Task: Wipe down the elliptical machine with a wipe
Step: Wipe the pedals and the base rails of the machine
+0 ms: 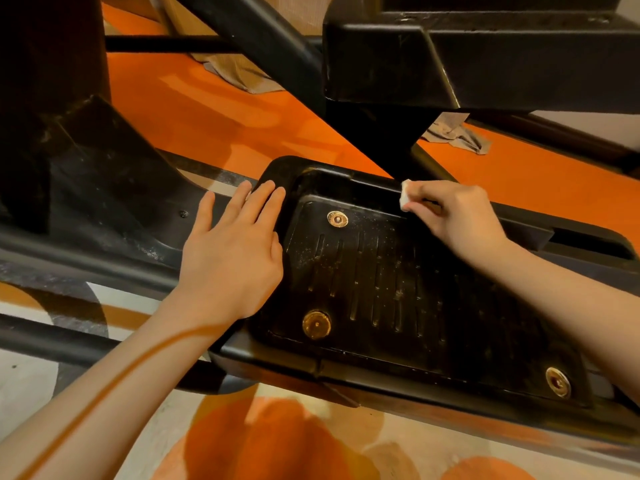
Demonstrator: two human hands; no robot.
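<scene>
Pedal: a black ribbed foot pedal (398,289) of the elliptical is filling the centre of the view, dusty, with a raised rim and three brass bolts (337,219).
Left hand: the left hand (232,251) is lying flat with fingers straight and slightly apart, palm down, pressing on the pedal's rim at 9 o'clock of the pedal.
Right hand: the right hand (453,216) is reaching in from 3 o'clock, its fingers curled and pinching a small white wipe (406,195).
Wipe: it is sticking out at the 10 o'clock side of the right hand, at the fingertips, touching the pedal's far rim at 12 o'clock.
Gap: the two hands are sitting well apart, the pedal's front corner between them.
Frame: black machine bars (277,53) are crossing at 12 o'clock above the pedal.
Floor: an orange floor (214,109) is showing behind, with a crumpled grey cloth (457,133) at 2 o'clock.
</scene>
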